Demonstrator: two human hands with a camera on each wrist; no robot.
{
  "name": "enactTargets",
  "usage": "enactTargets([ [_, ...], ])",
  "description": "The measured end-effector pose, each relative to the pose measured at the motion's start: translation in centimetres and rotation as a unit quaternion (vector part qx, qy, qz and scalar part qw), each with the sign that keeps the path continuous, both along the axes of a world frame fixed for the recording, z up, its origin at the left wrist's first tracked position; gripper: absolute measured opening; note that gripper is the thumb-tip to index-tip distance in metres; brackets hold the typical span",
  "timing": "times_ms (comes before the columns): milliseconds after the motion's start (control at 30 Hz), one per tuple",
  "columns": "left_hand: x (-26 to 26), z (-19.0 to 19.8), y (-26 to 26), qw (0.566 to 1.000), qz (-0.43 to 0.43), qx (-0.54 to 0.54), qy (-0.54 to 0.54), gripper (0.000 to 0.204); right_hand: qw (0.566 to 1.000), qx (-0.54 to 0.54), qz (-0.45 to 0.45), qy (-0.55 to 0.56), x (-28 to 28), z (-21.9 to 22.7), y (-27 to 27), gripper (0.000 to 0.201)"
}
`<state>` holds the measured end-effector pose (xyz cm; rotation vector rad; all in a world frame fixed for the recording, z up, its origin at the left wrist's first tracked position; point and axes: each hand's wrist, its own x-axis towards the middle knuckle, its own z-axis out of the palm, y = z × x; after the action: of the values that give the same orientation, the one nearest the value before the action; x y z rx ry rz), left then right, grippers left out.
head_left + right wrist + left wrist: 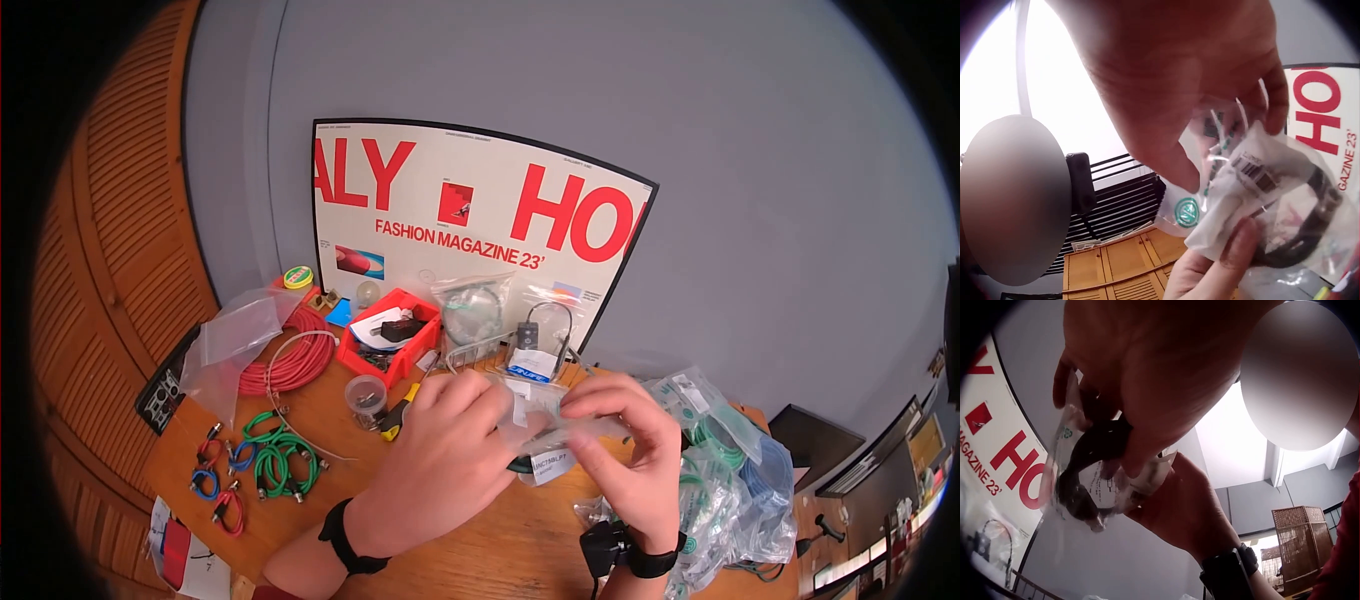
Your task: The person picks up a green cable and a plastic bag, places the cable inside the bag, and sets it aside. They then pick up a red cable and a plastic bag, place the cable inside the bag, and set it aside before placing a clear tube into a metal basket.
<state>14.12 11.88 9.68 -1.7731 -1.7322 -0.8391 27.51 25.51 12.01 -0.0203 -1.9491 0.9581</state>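
Both hands hold one small clear plastic bag (535,408) above the table, with a dark coiled cable (1082,464) inside it. The left hand (445,465) pinches the bag's left side, its fingers curled round the plastic. On the other side, the right hand (635,455) grips the bag's edge between thumb and fingers. A white label (552,464) with printed text shows at the bag's lower part, and a barcode label (1255,173) appears in the right wrist view. Fingers hide part of the bag.
Coiled green cables (285,465) and a red cable coil (290,360) lie left, near a red bin (425,318). A clear cup (366,396) stands beside yellow-black pliers (398,412). Bagged cables (725,490) pile up right. A poster (480,195) leans behind.
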Motion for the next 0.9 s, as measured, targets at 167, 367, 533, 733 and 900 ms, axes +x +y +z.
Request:
enactTargets([
  [167, 0.5, 0.8, 0.0, 0.990, -0.047, 0.048, -0.127, 0.033, 0.978, -0.207, -0.015, -0.022, 0.3, -0.5, -0.4, 0.006],
  [367, -0.4, 0.7, 0.8, 0.976, -0.096, 0.149, -0.129, 0.026, 0.970, -0.241, 0.005, 0.022, 0.1, -1.1, 0.2, 0.011],
  [533, -0.4, 0.2, 0.9, 0.986, -0.105, 0.097, -0.082, 0.020, 0.976, -0.208, 0.055, -0.037, 0.1, -1.2, 0.2, 0.012],
  [733, 0.0, 1.3, 0.8, 0.996, -0.032, 0.084, -0.017, 0.022, 0.987, -0.111, 0.069, -0.093, 0.1, -0.8, -0.2, 0.038],
  [900, 0.4, -0.3, 2.4, 0.929, -0.104, 0.257, -0.244, 0.054, 0.987, -0.152, 0.047, 0.037, -0.7, -1.5, 0.1, 0.022],
])
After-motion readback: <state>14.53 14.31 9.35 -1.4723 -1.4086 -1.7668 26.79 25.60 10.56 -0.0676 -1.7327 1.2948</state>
